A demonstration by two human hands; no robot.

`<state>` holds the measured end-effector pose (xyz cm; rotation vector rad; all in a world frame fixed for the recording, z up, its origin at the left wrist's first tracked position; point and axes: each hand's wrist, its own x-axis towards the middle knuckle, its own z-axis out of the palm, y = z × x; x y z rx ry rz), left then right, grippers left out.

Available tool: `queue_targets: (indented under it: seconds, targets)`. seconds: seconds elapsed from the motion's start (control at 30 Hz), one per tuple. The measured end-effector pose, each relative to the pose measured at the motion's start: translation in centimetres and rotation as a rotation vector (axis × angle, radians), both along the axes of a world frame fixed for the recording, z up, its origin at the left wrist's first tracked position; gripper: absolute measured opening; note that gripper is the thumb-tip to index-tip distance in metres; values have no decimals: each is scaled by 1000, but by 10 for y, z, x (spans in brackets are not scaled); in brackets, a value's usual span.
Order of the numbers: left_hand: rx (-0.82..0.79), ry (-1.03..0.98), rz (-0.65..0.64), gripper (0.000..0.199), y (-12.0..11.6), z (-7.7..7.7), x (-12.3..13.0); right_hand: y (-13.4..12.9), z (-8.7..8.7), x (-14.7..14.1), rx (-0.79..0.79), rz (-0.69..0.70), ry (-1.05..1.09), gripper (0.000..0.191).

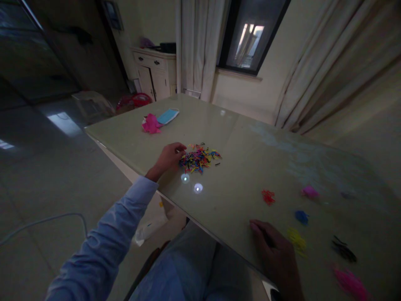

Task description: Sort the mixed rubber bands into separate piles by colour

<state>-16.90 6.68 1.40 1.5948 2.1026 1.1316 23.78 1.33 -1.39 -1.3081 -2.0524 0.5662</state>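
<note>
My left hand (171, 156) rests at the left edge of a mixed pile of small, thin coloured bands (198, 159). Its fingers are curved, with a gap between thumb and forefinger, and nothing shows in it. Near the table's front edge, my right hand (274, 248) has its thumb and forefinger pressed together; whatever may be between them is hidden. Around it lie single-colour heaps: red bands (268, 197), blue bands (301, 216), yellow bands (297, 241), black bands (344, 249), bright pink bands (350, 282) and a lighter pink heap (310, 191).
The glossy pale table (232, 188) reflects light. Toward its far left lie a blue face mask (168, 116) and a crumpled pink thing (151, 124). A white cabinet (155, 75), curtains and a window stand behind. A cable (62, 215) runs across the floor at left.
</note>
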Motion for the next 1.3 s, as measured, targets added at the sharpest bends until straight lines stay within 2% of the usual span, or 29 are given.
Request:
queue_targets:
  seconds: [0.5,0.63,0.77,0.93,1.1,1.3]
  targets:
    - [-23,-18,27,30,-2,1,5,-2,4,-3,-3,8,12,33]
    - [-2,-134,16,33,-6,4,7,-2,5,-2,-10,8,7,33]
    - [31,-399,1,38,-17,11,17,-1,4,-2,-12,9,16,33]
    - [59,-716,-13,35,-36,23,41,-2,4,-2,-22,-1,18,32]
    - [48,-997,-116,35,-52,36,79,-3,4,-4,-18,-1,48,32]
    - [-14,-1170,-254,34,-62,52,134,-5,3,-5,-28,3,49,30]
